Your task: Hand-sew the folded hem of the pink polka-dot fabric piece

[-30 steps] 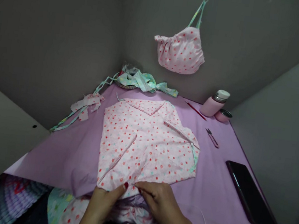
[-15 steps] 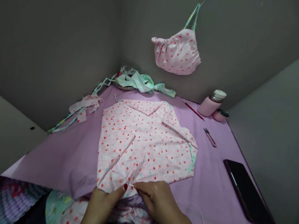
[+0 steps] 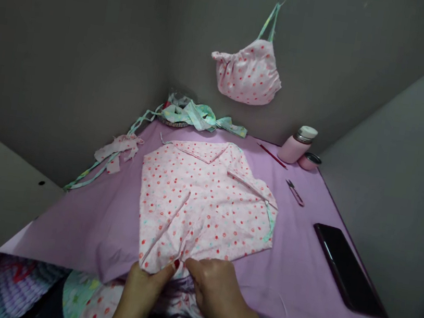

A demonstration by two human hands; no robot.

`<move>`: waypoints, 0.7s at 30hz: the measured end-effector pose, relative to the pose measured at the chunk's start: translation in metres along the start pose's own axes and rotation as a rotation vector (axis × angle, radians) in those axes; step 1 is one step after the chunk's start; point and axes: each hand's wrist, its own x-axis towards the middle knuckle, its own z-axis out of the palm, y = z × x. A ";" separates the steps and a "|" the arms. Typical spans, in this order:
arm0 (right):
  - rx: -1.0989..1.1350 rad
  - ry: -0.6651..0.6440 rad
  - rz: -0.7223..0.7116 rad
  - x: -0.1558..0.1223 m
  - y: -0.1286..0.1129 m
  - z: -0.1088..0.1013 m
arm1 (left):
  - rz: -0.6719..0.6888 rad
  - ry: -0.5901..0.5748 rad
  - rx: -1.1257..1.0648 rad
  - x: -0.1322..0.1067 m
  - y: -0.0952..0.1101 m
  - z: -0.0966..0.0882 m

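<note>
A pink fabric piece with red dots lies spread on the purple table cover. Both my hands meet at its near edge. My left hand pinches the fabric's edge with thumb on top. My right hand is closed in a pinch right beside it, fingertips against the same edge; what it holds is too small to make out. More of the dotted fabric hangs off the table under my wrists.
A gathered pink dotted pouch hangs on the wall. Green fabric scraps and pink strips lie at the back left. A pink flask, its cap, a red pencil, thread snips and a black phone sit on the right.
My right hand's fingertips moved slightly left toward my left thumb. The thin needle visible half a second ago no longer shows. The view shifted a little.
</note>
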 end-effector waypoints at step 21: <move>0.682 0.101 -0.053 -0.002 0.019 0.004 | 0.031 0.063 -0.087 0.002 -0.005 0.004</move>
